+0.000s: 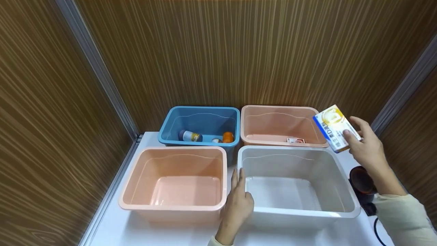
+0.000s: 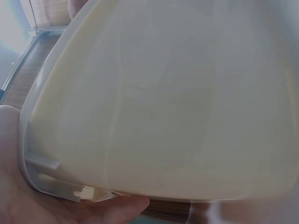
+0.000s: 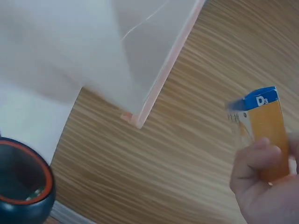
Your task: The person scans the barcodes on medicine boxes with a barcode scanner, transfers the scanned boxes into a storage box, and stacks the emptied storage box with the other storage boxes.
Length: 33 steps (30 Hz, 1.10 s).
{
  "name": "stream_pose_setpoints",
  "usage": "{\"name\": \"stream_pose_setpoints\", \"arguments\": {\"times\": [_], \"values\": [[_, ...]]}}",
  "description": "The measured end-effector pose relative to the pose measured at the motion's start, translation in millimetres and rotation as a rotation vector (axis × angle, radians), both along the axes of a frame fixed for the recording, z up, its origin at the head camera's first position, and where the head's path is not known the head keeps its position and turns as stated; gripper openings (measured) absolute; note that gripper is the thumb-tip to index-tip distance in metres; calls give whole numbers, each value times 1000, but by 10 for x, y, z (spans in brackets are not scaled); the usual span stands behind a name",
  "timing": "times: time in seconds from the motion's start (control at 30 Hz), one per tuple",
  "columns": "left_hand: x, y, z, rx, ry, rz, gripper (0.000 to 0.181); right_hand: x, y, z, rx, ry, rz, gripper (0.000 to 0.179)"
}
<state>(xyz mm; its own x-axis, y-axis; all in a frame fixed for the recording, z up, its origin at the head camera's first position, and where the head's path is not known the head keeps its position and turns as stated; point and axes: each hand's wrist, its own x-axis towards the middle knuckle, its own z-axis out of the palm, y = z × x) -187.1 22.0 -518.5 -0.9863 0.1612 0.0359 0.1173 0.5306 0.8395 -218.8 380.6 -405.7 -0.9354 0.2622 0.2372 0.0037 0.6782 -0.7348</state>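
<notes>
My right hand (image 1: pixel 370 148) pinches a small medicine box (image 1: pixel 333 123) between thumb and fingers, raised near the right end of the back peach bin (image 1: pixel 280 108). The box has a white and yellow face with a blue end; an orange side and "D3" print show on the medicine box (image 3: pixel 268 128) in the right wrist view. My left hand (image 1: pixel 239 205) lies at the front left corner of the white bin (image 1: pixel 300 214), fingers straight along its left side. In the left wrist view the left hand (image 2: pixel 56 205) lies around the corner of this bin's rim.
A blue bin (image 1: pixel 205 108) at the back left holds a bottle (image 1: pixel 190 136) and an orange container (image 1: pixel 228 137). Another peach bin (image 1: pixel 174 207) stands front left. A small red-and-white box (image 1: pixel 295 140) lies in the back peach bin. A dark round container (image 1: pixel 362 179) stands at right.
</notes>
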Motion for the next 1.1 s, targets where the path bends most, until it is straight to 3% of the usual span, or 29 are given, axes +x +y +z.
{"name": "stream_pose_setpoints", "arguments": {"times": [0.17,0.3,0.53,0.7,0.87,1.1], "values": [[5,-1,-2,-7,-5,6,68,111,181,-123,-139,-19,25,59],[-4,-5,5,-19,-24,10,68,240,311,-213,-208,-43,-31,58],[-7,-4,11,-23,-23,7,68,483,444,-453,-76,8,-209,53],[-1,-9,-5,-25,-14,1,69,691,488,-690,-113,-54,-252,53],[1,-14,-24,-32,19,5,68,831,526,-939,-190,-127,-294,54],[3,-12,-20,-37,9,9,68,986,509,-1273,-410,-205,-286,53]]}}
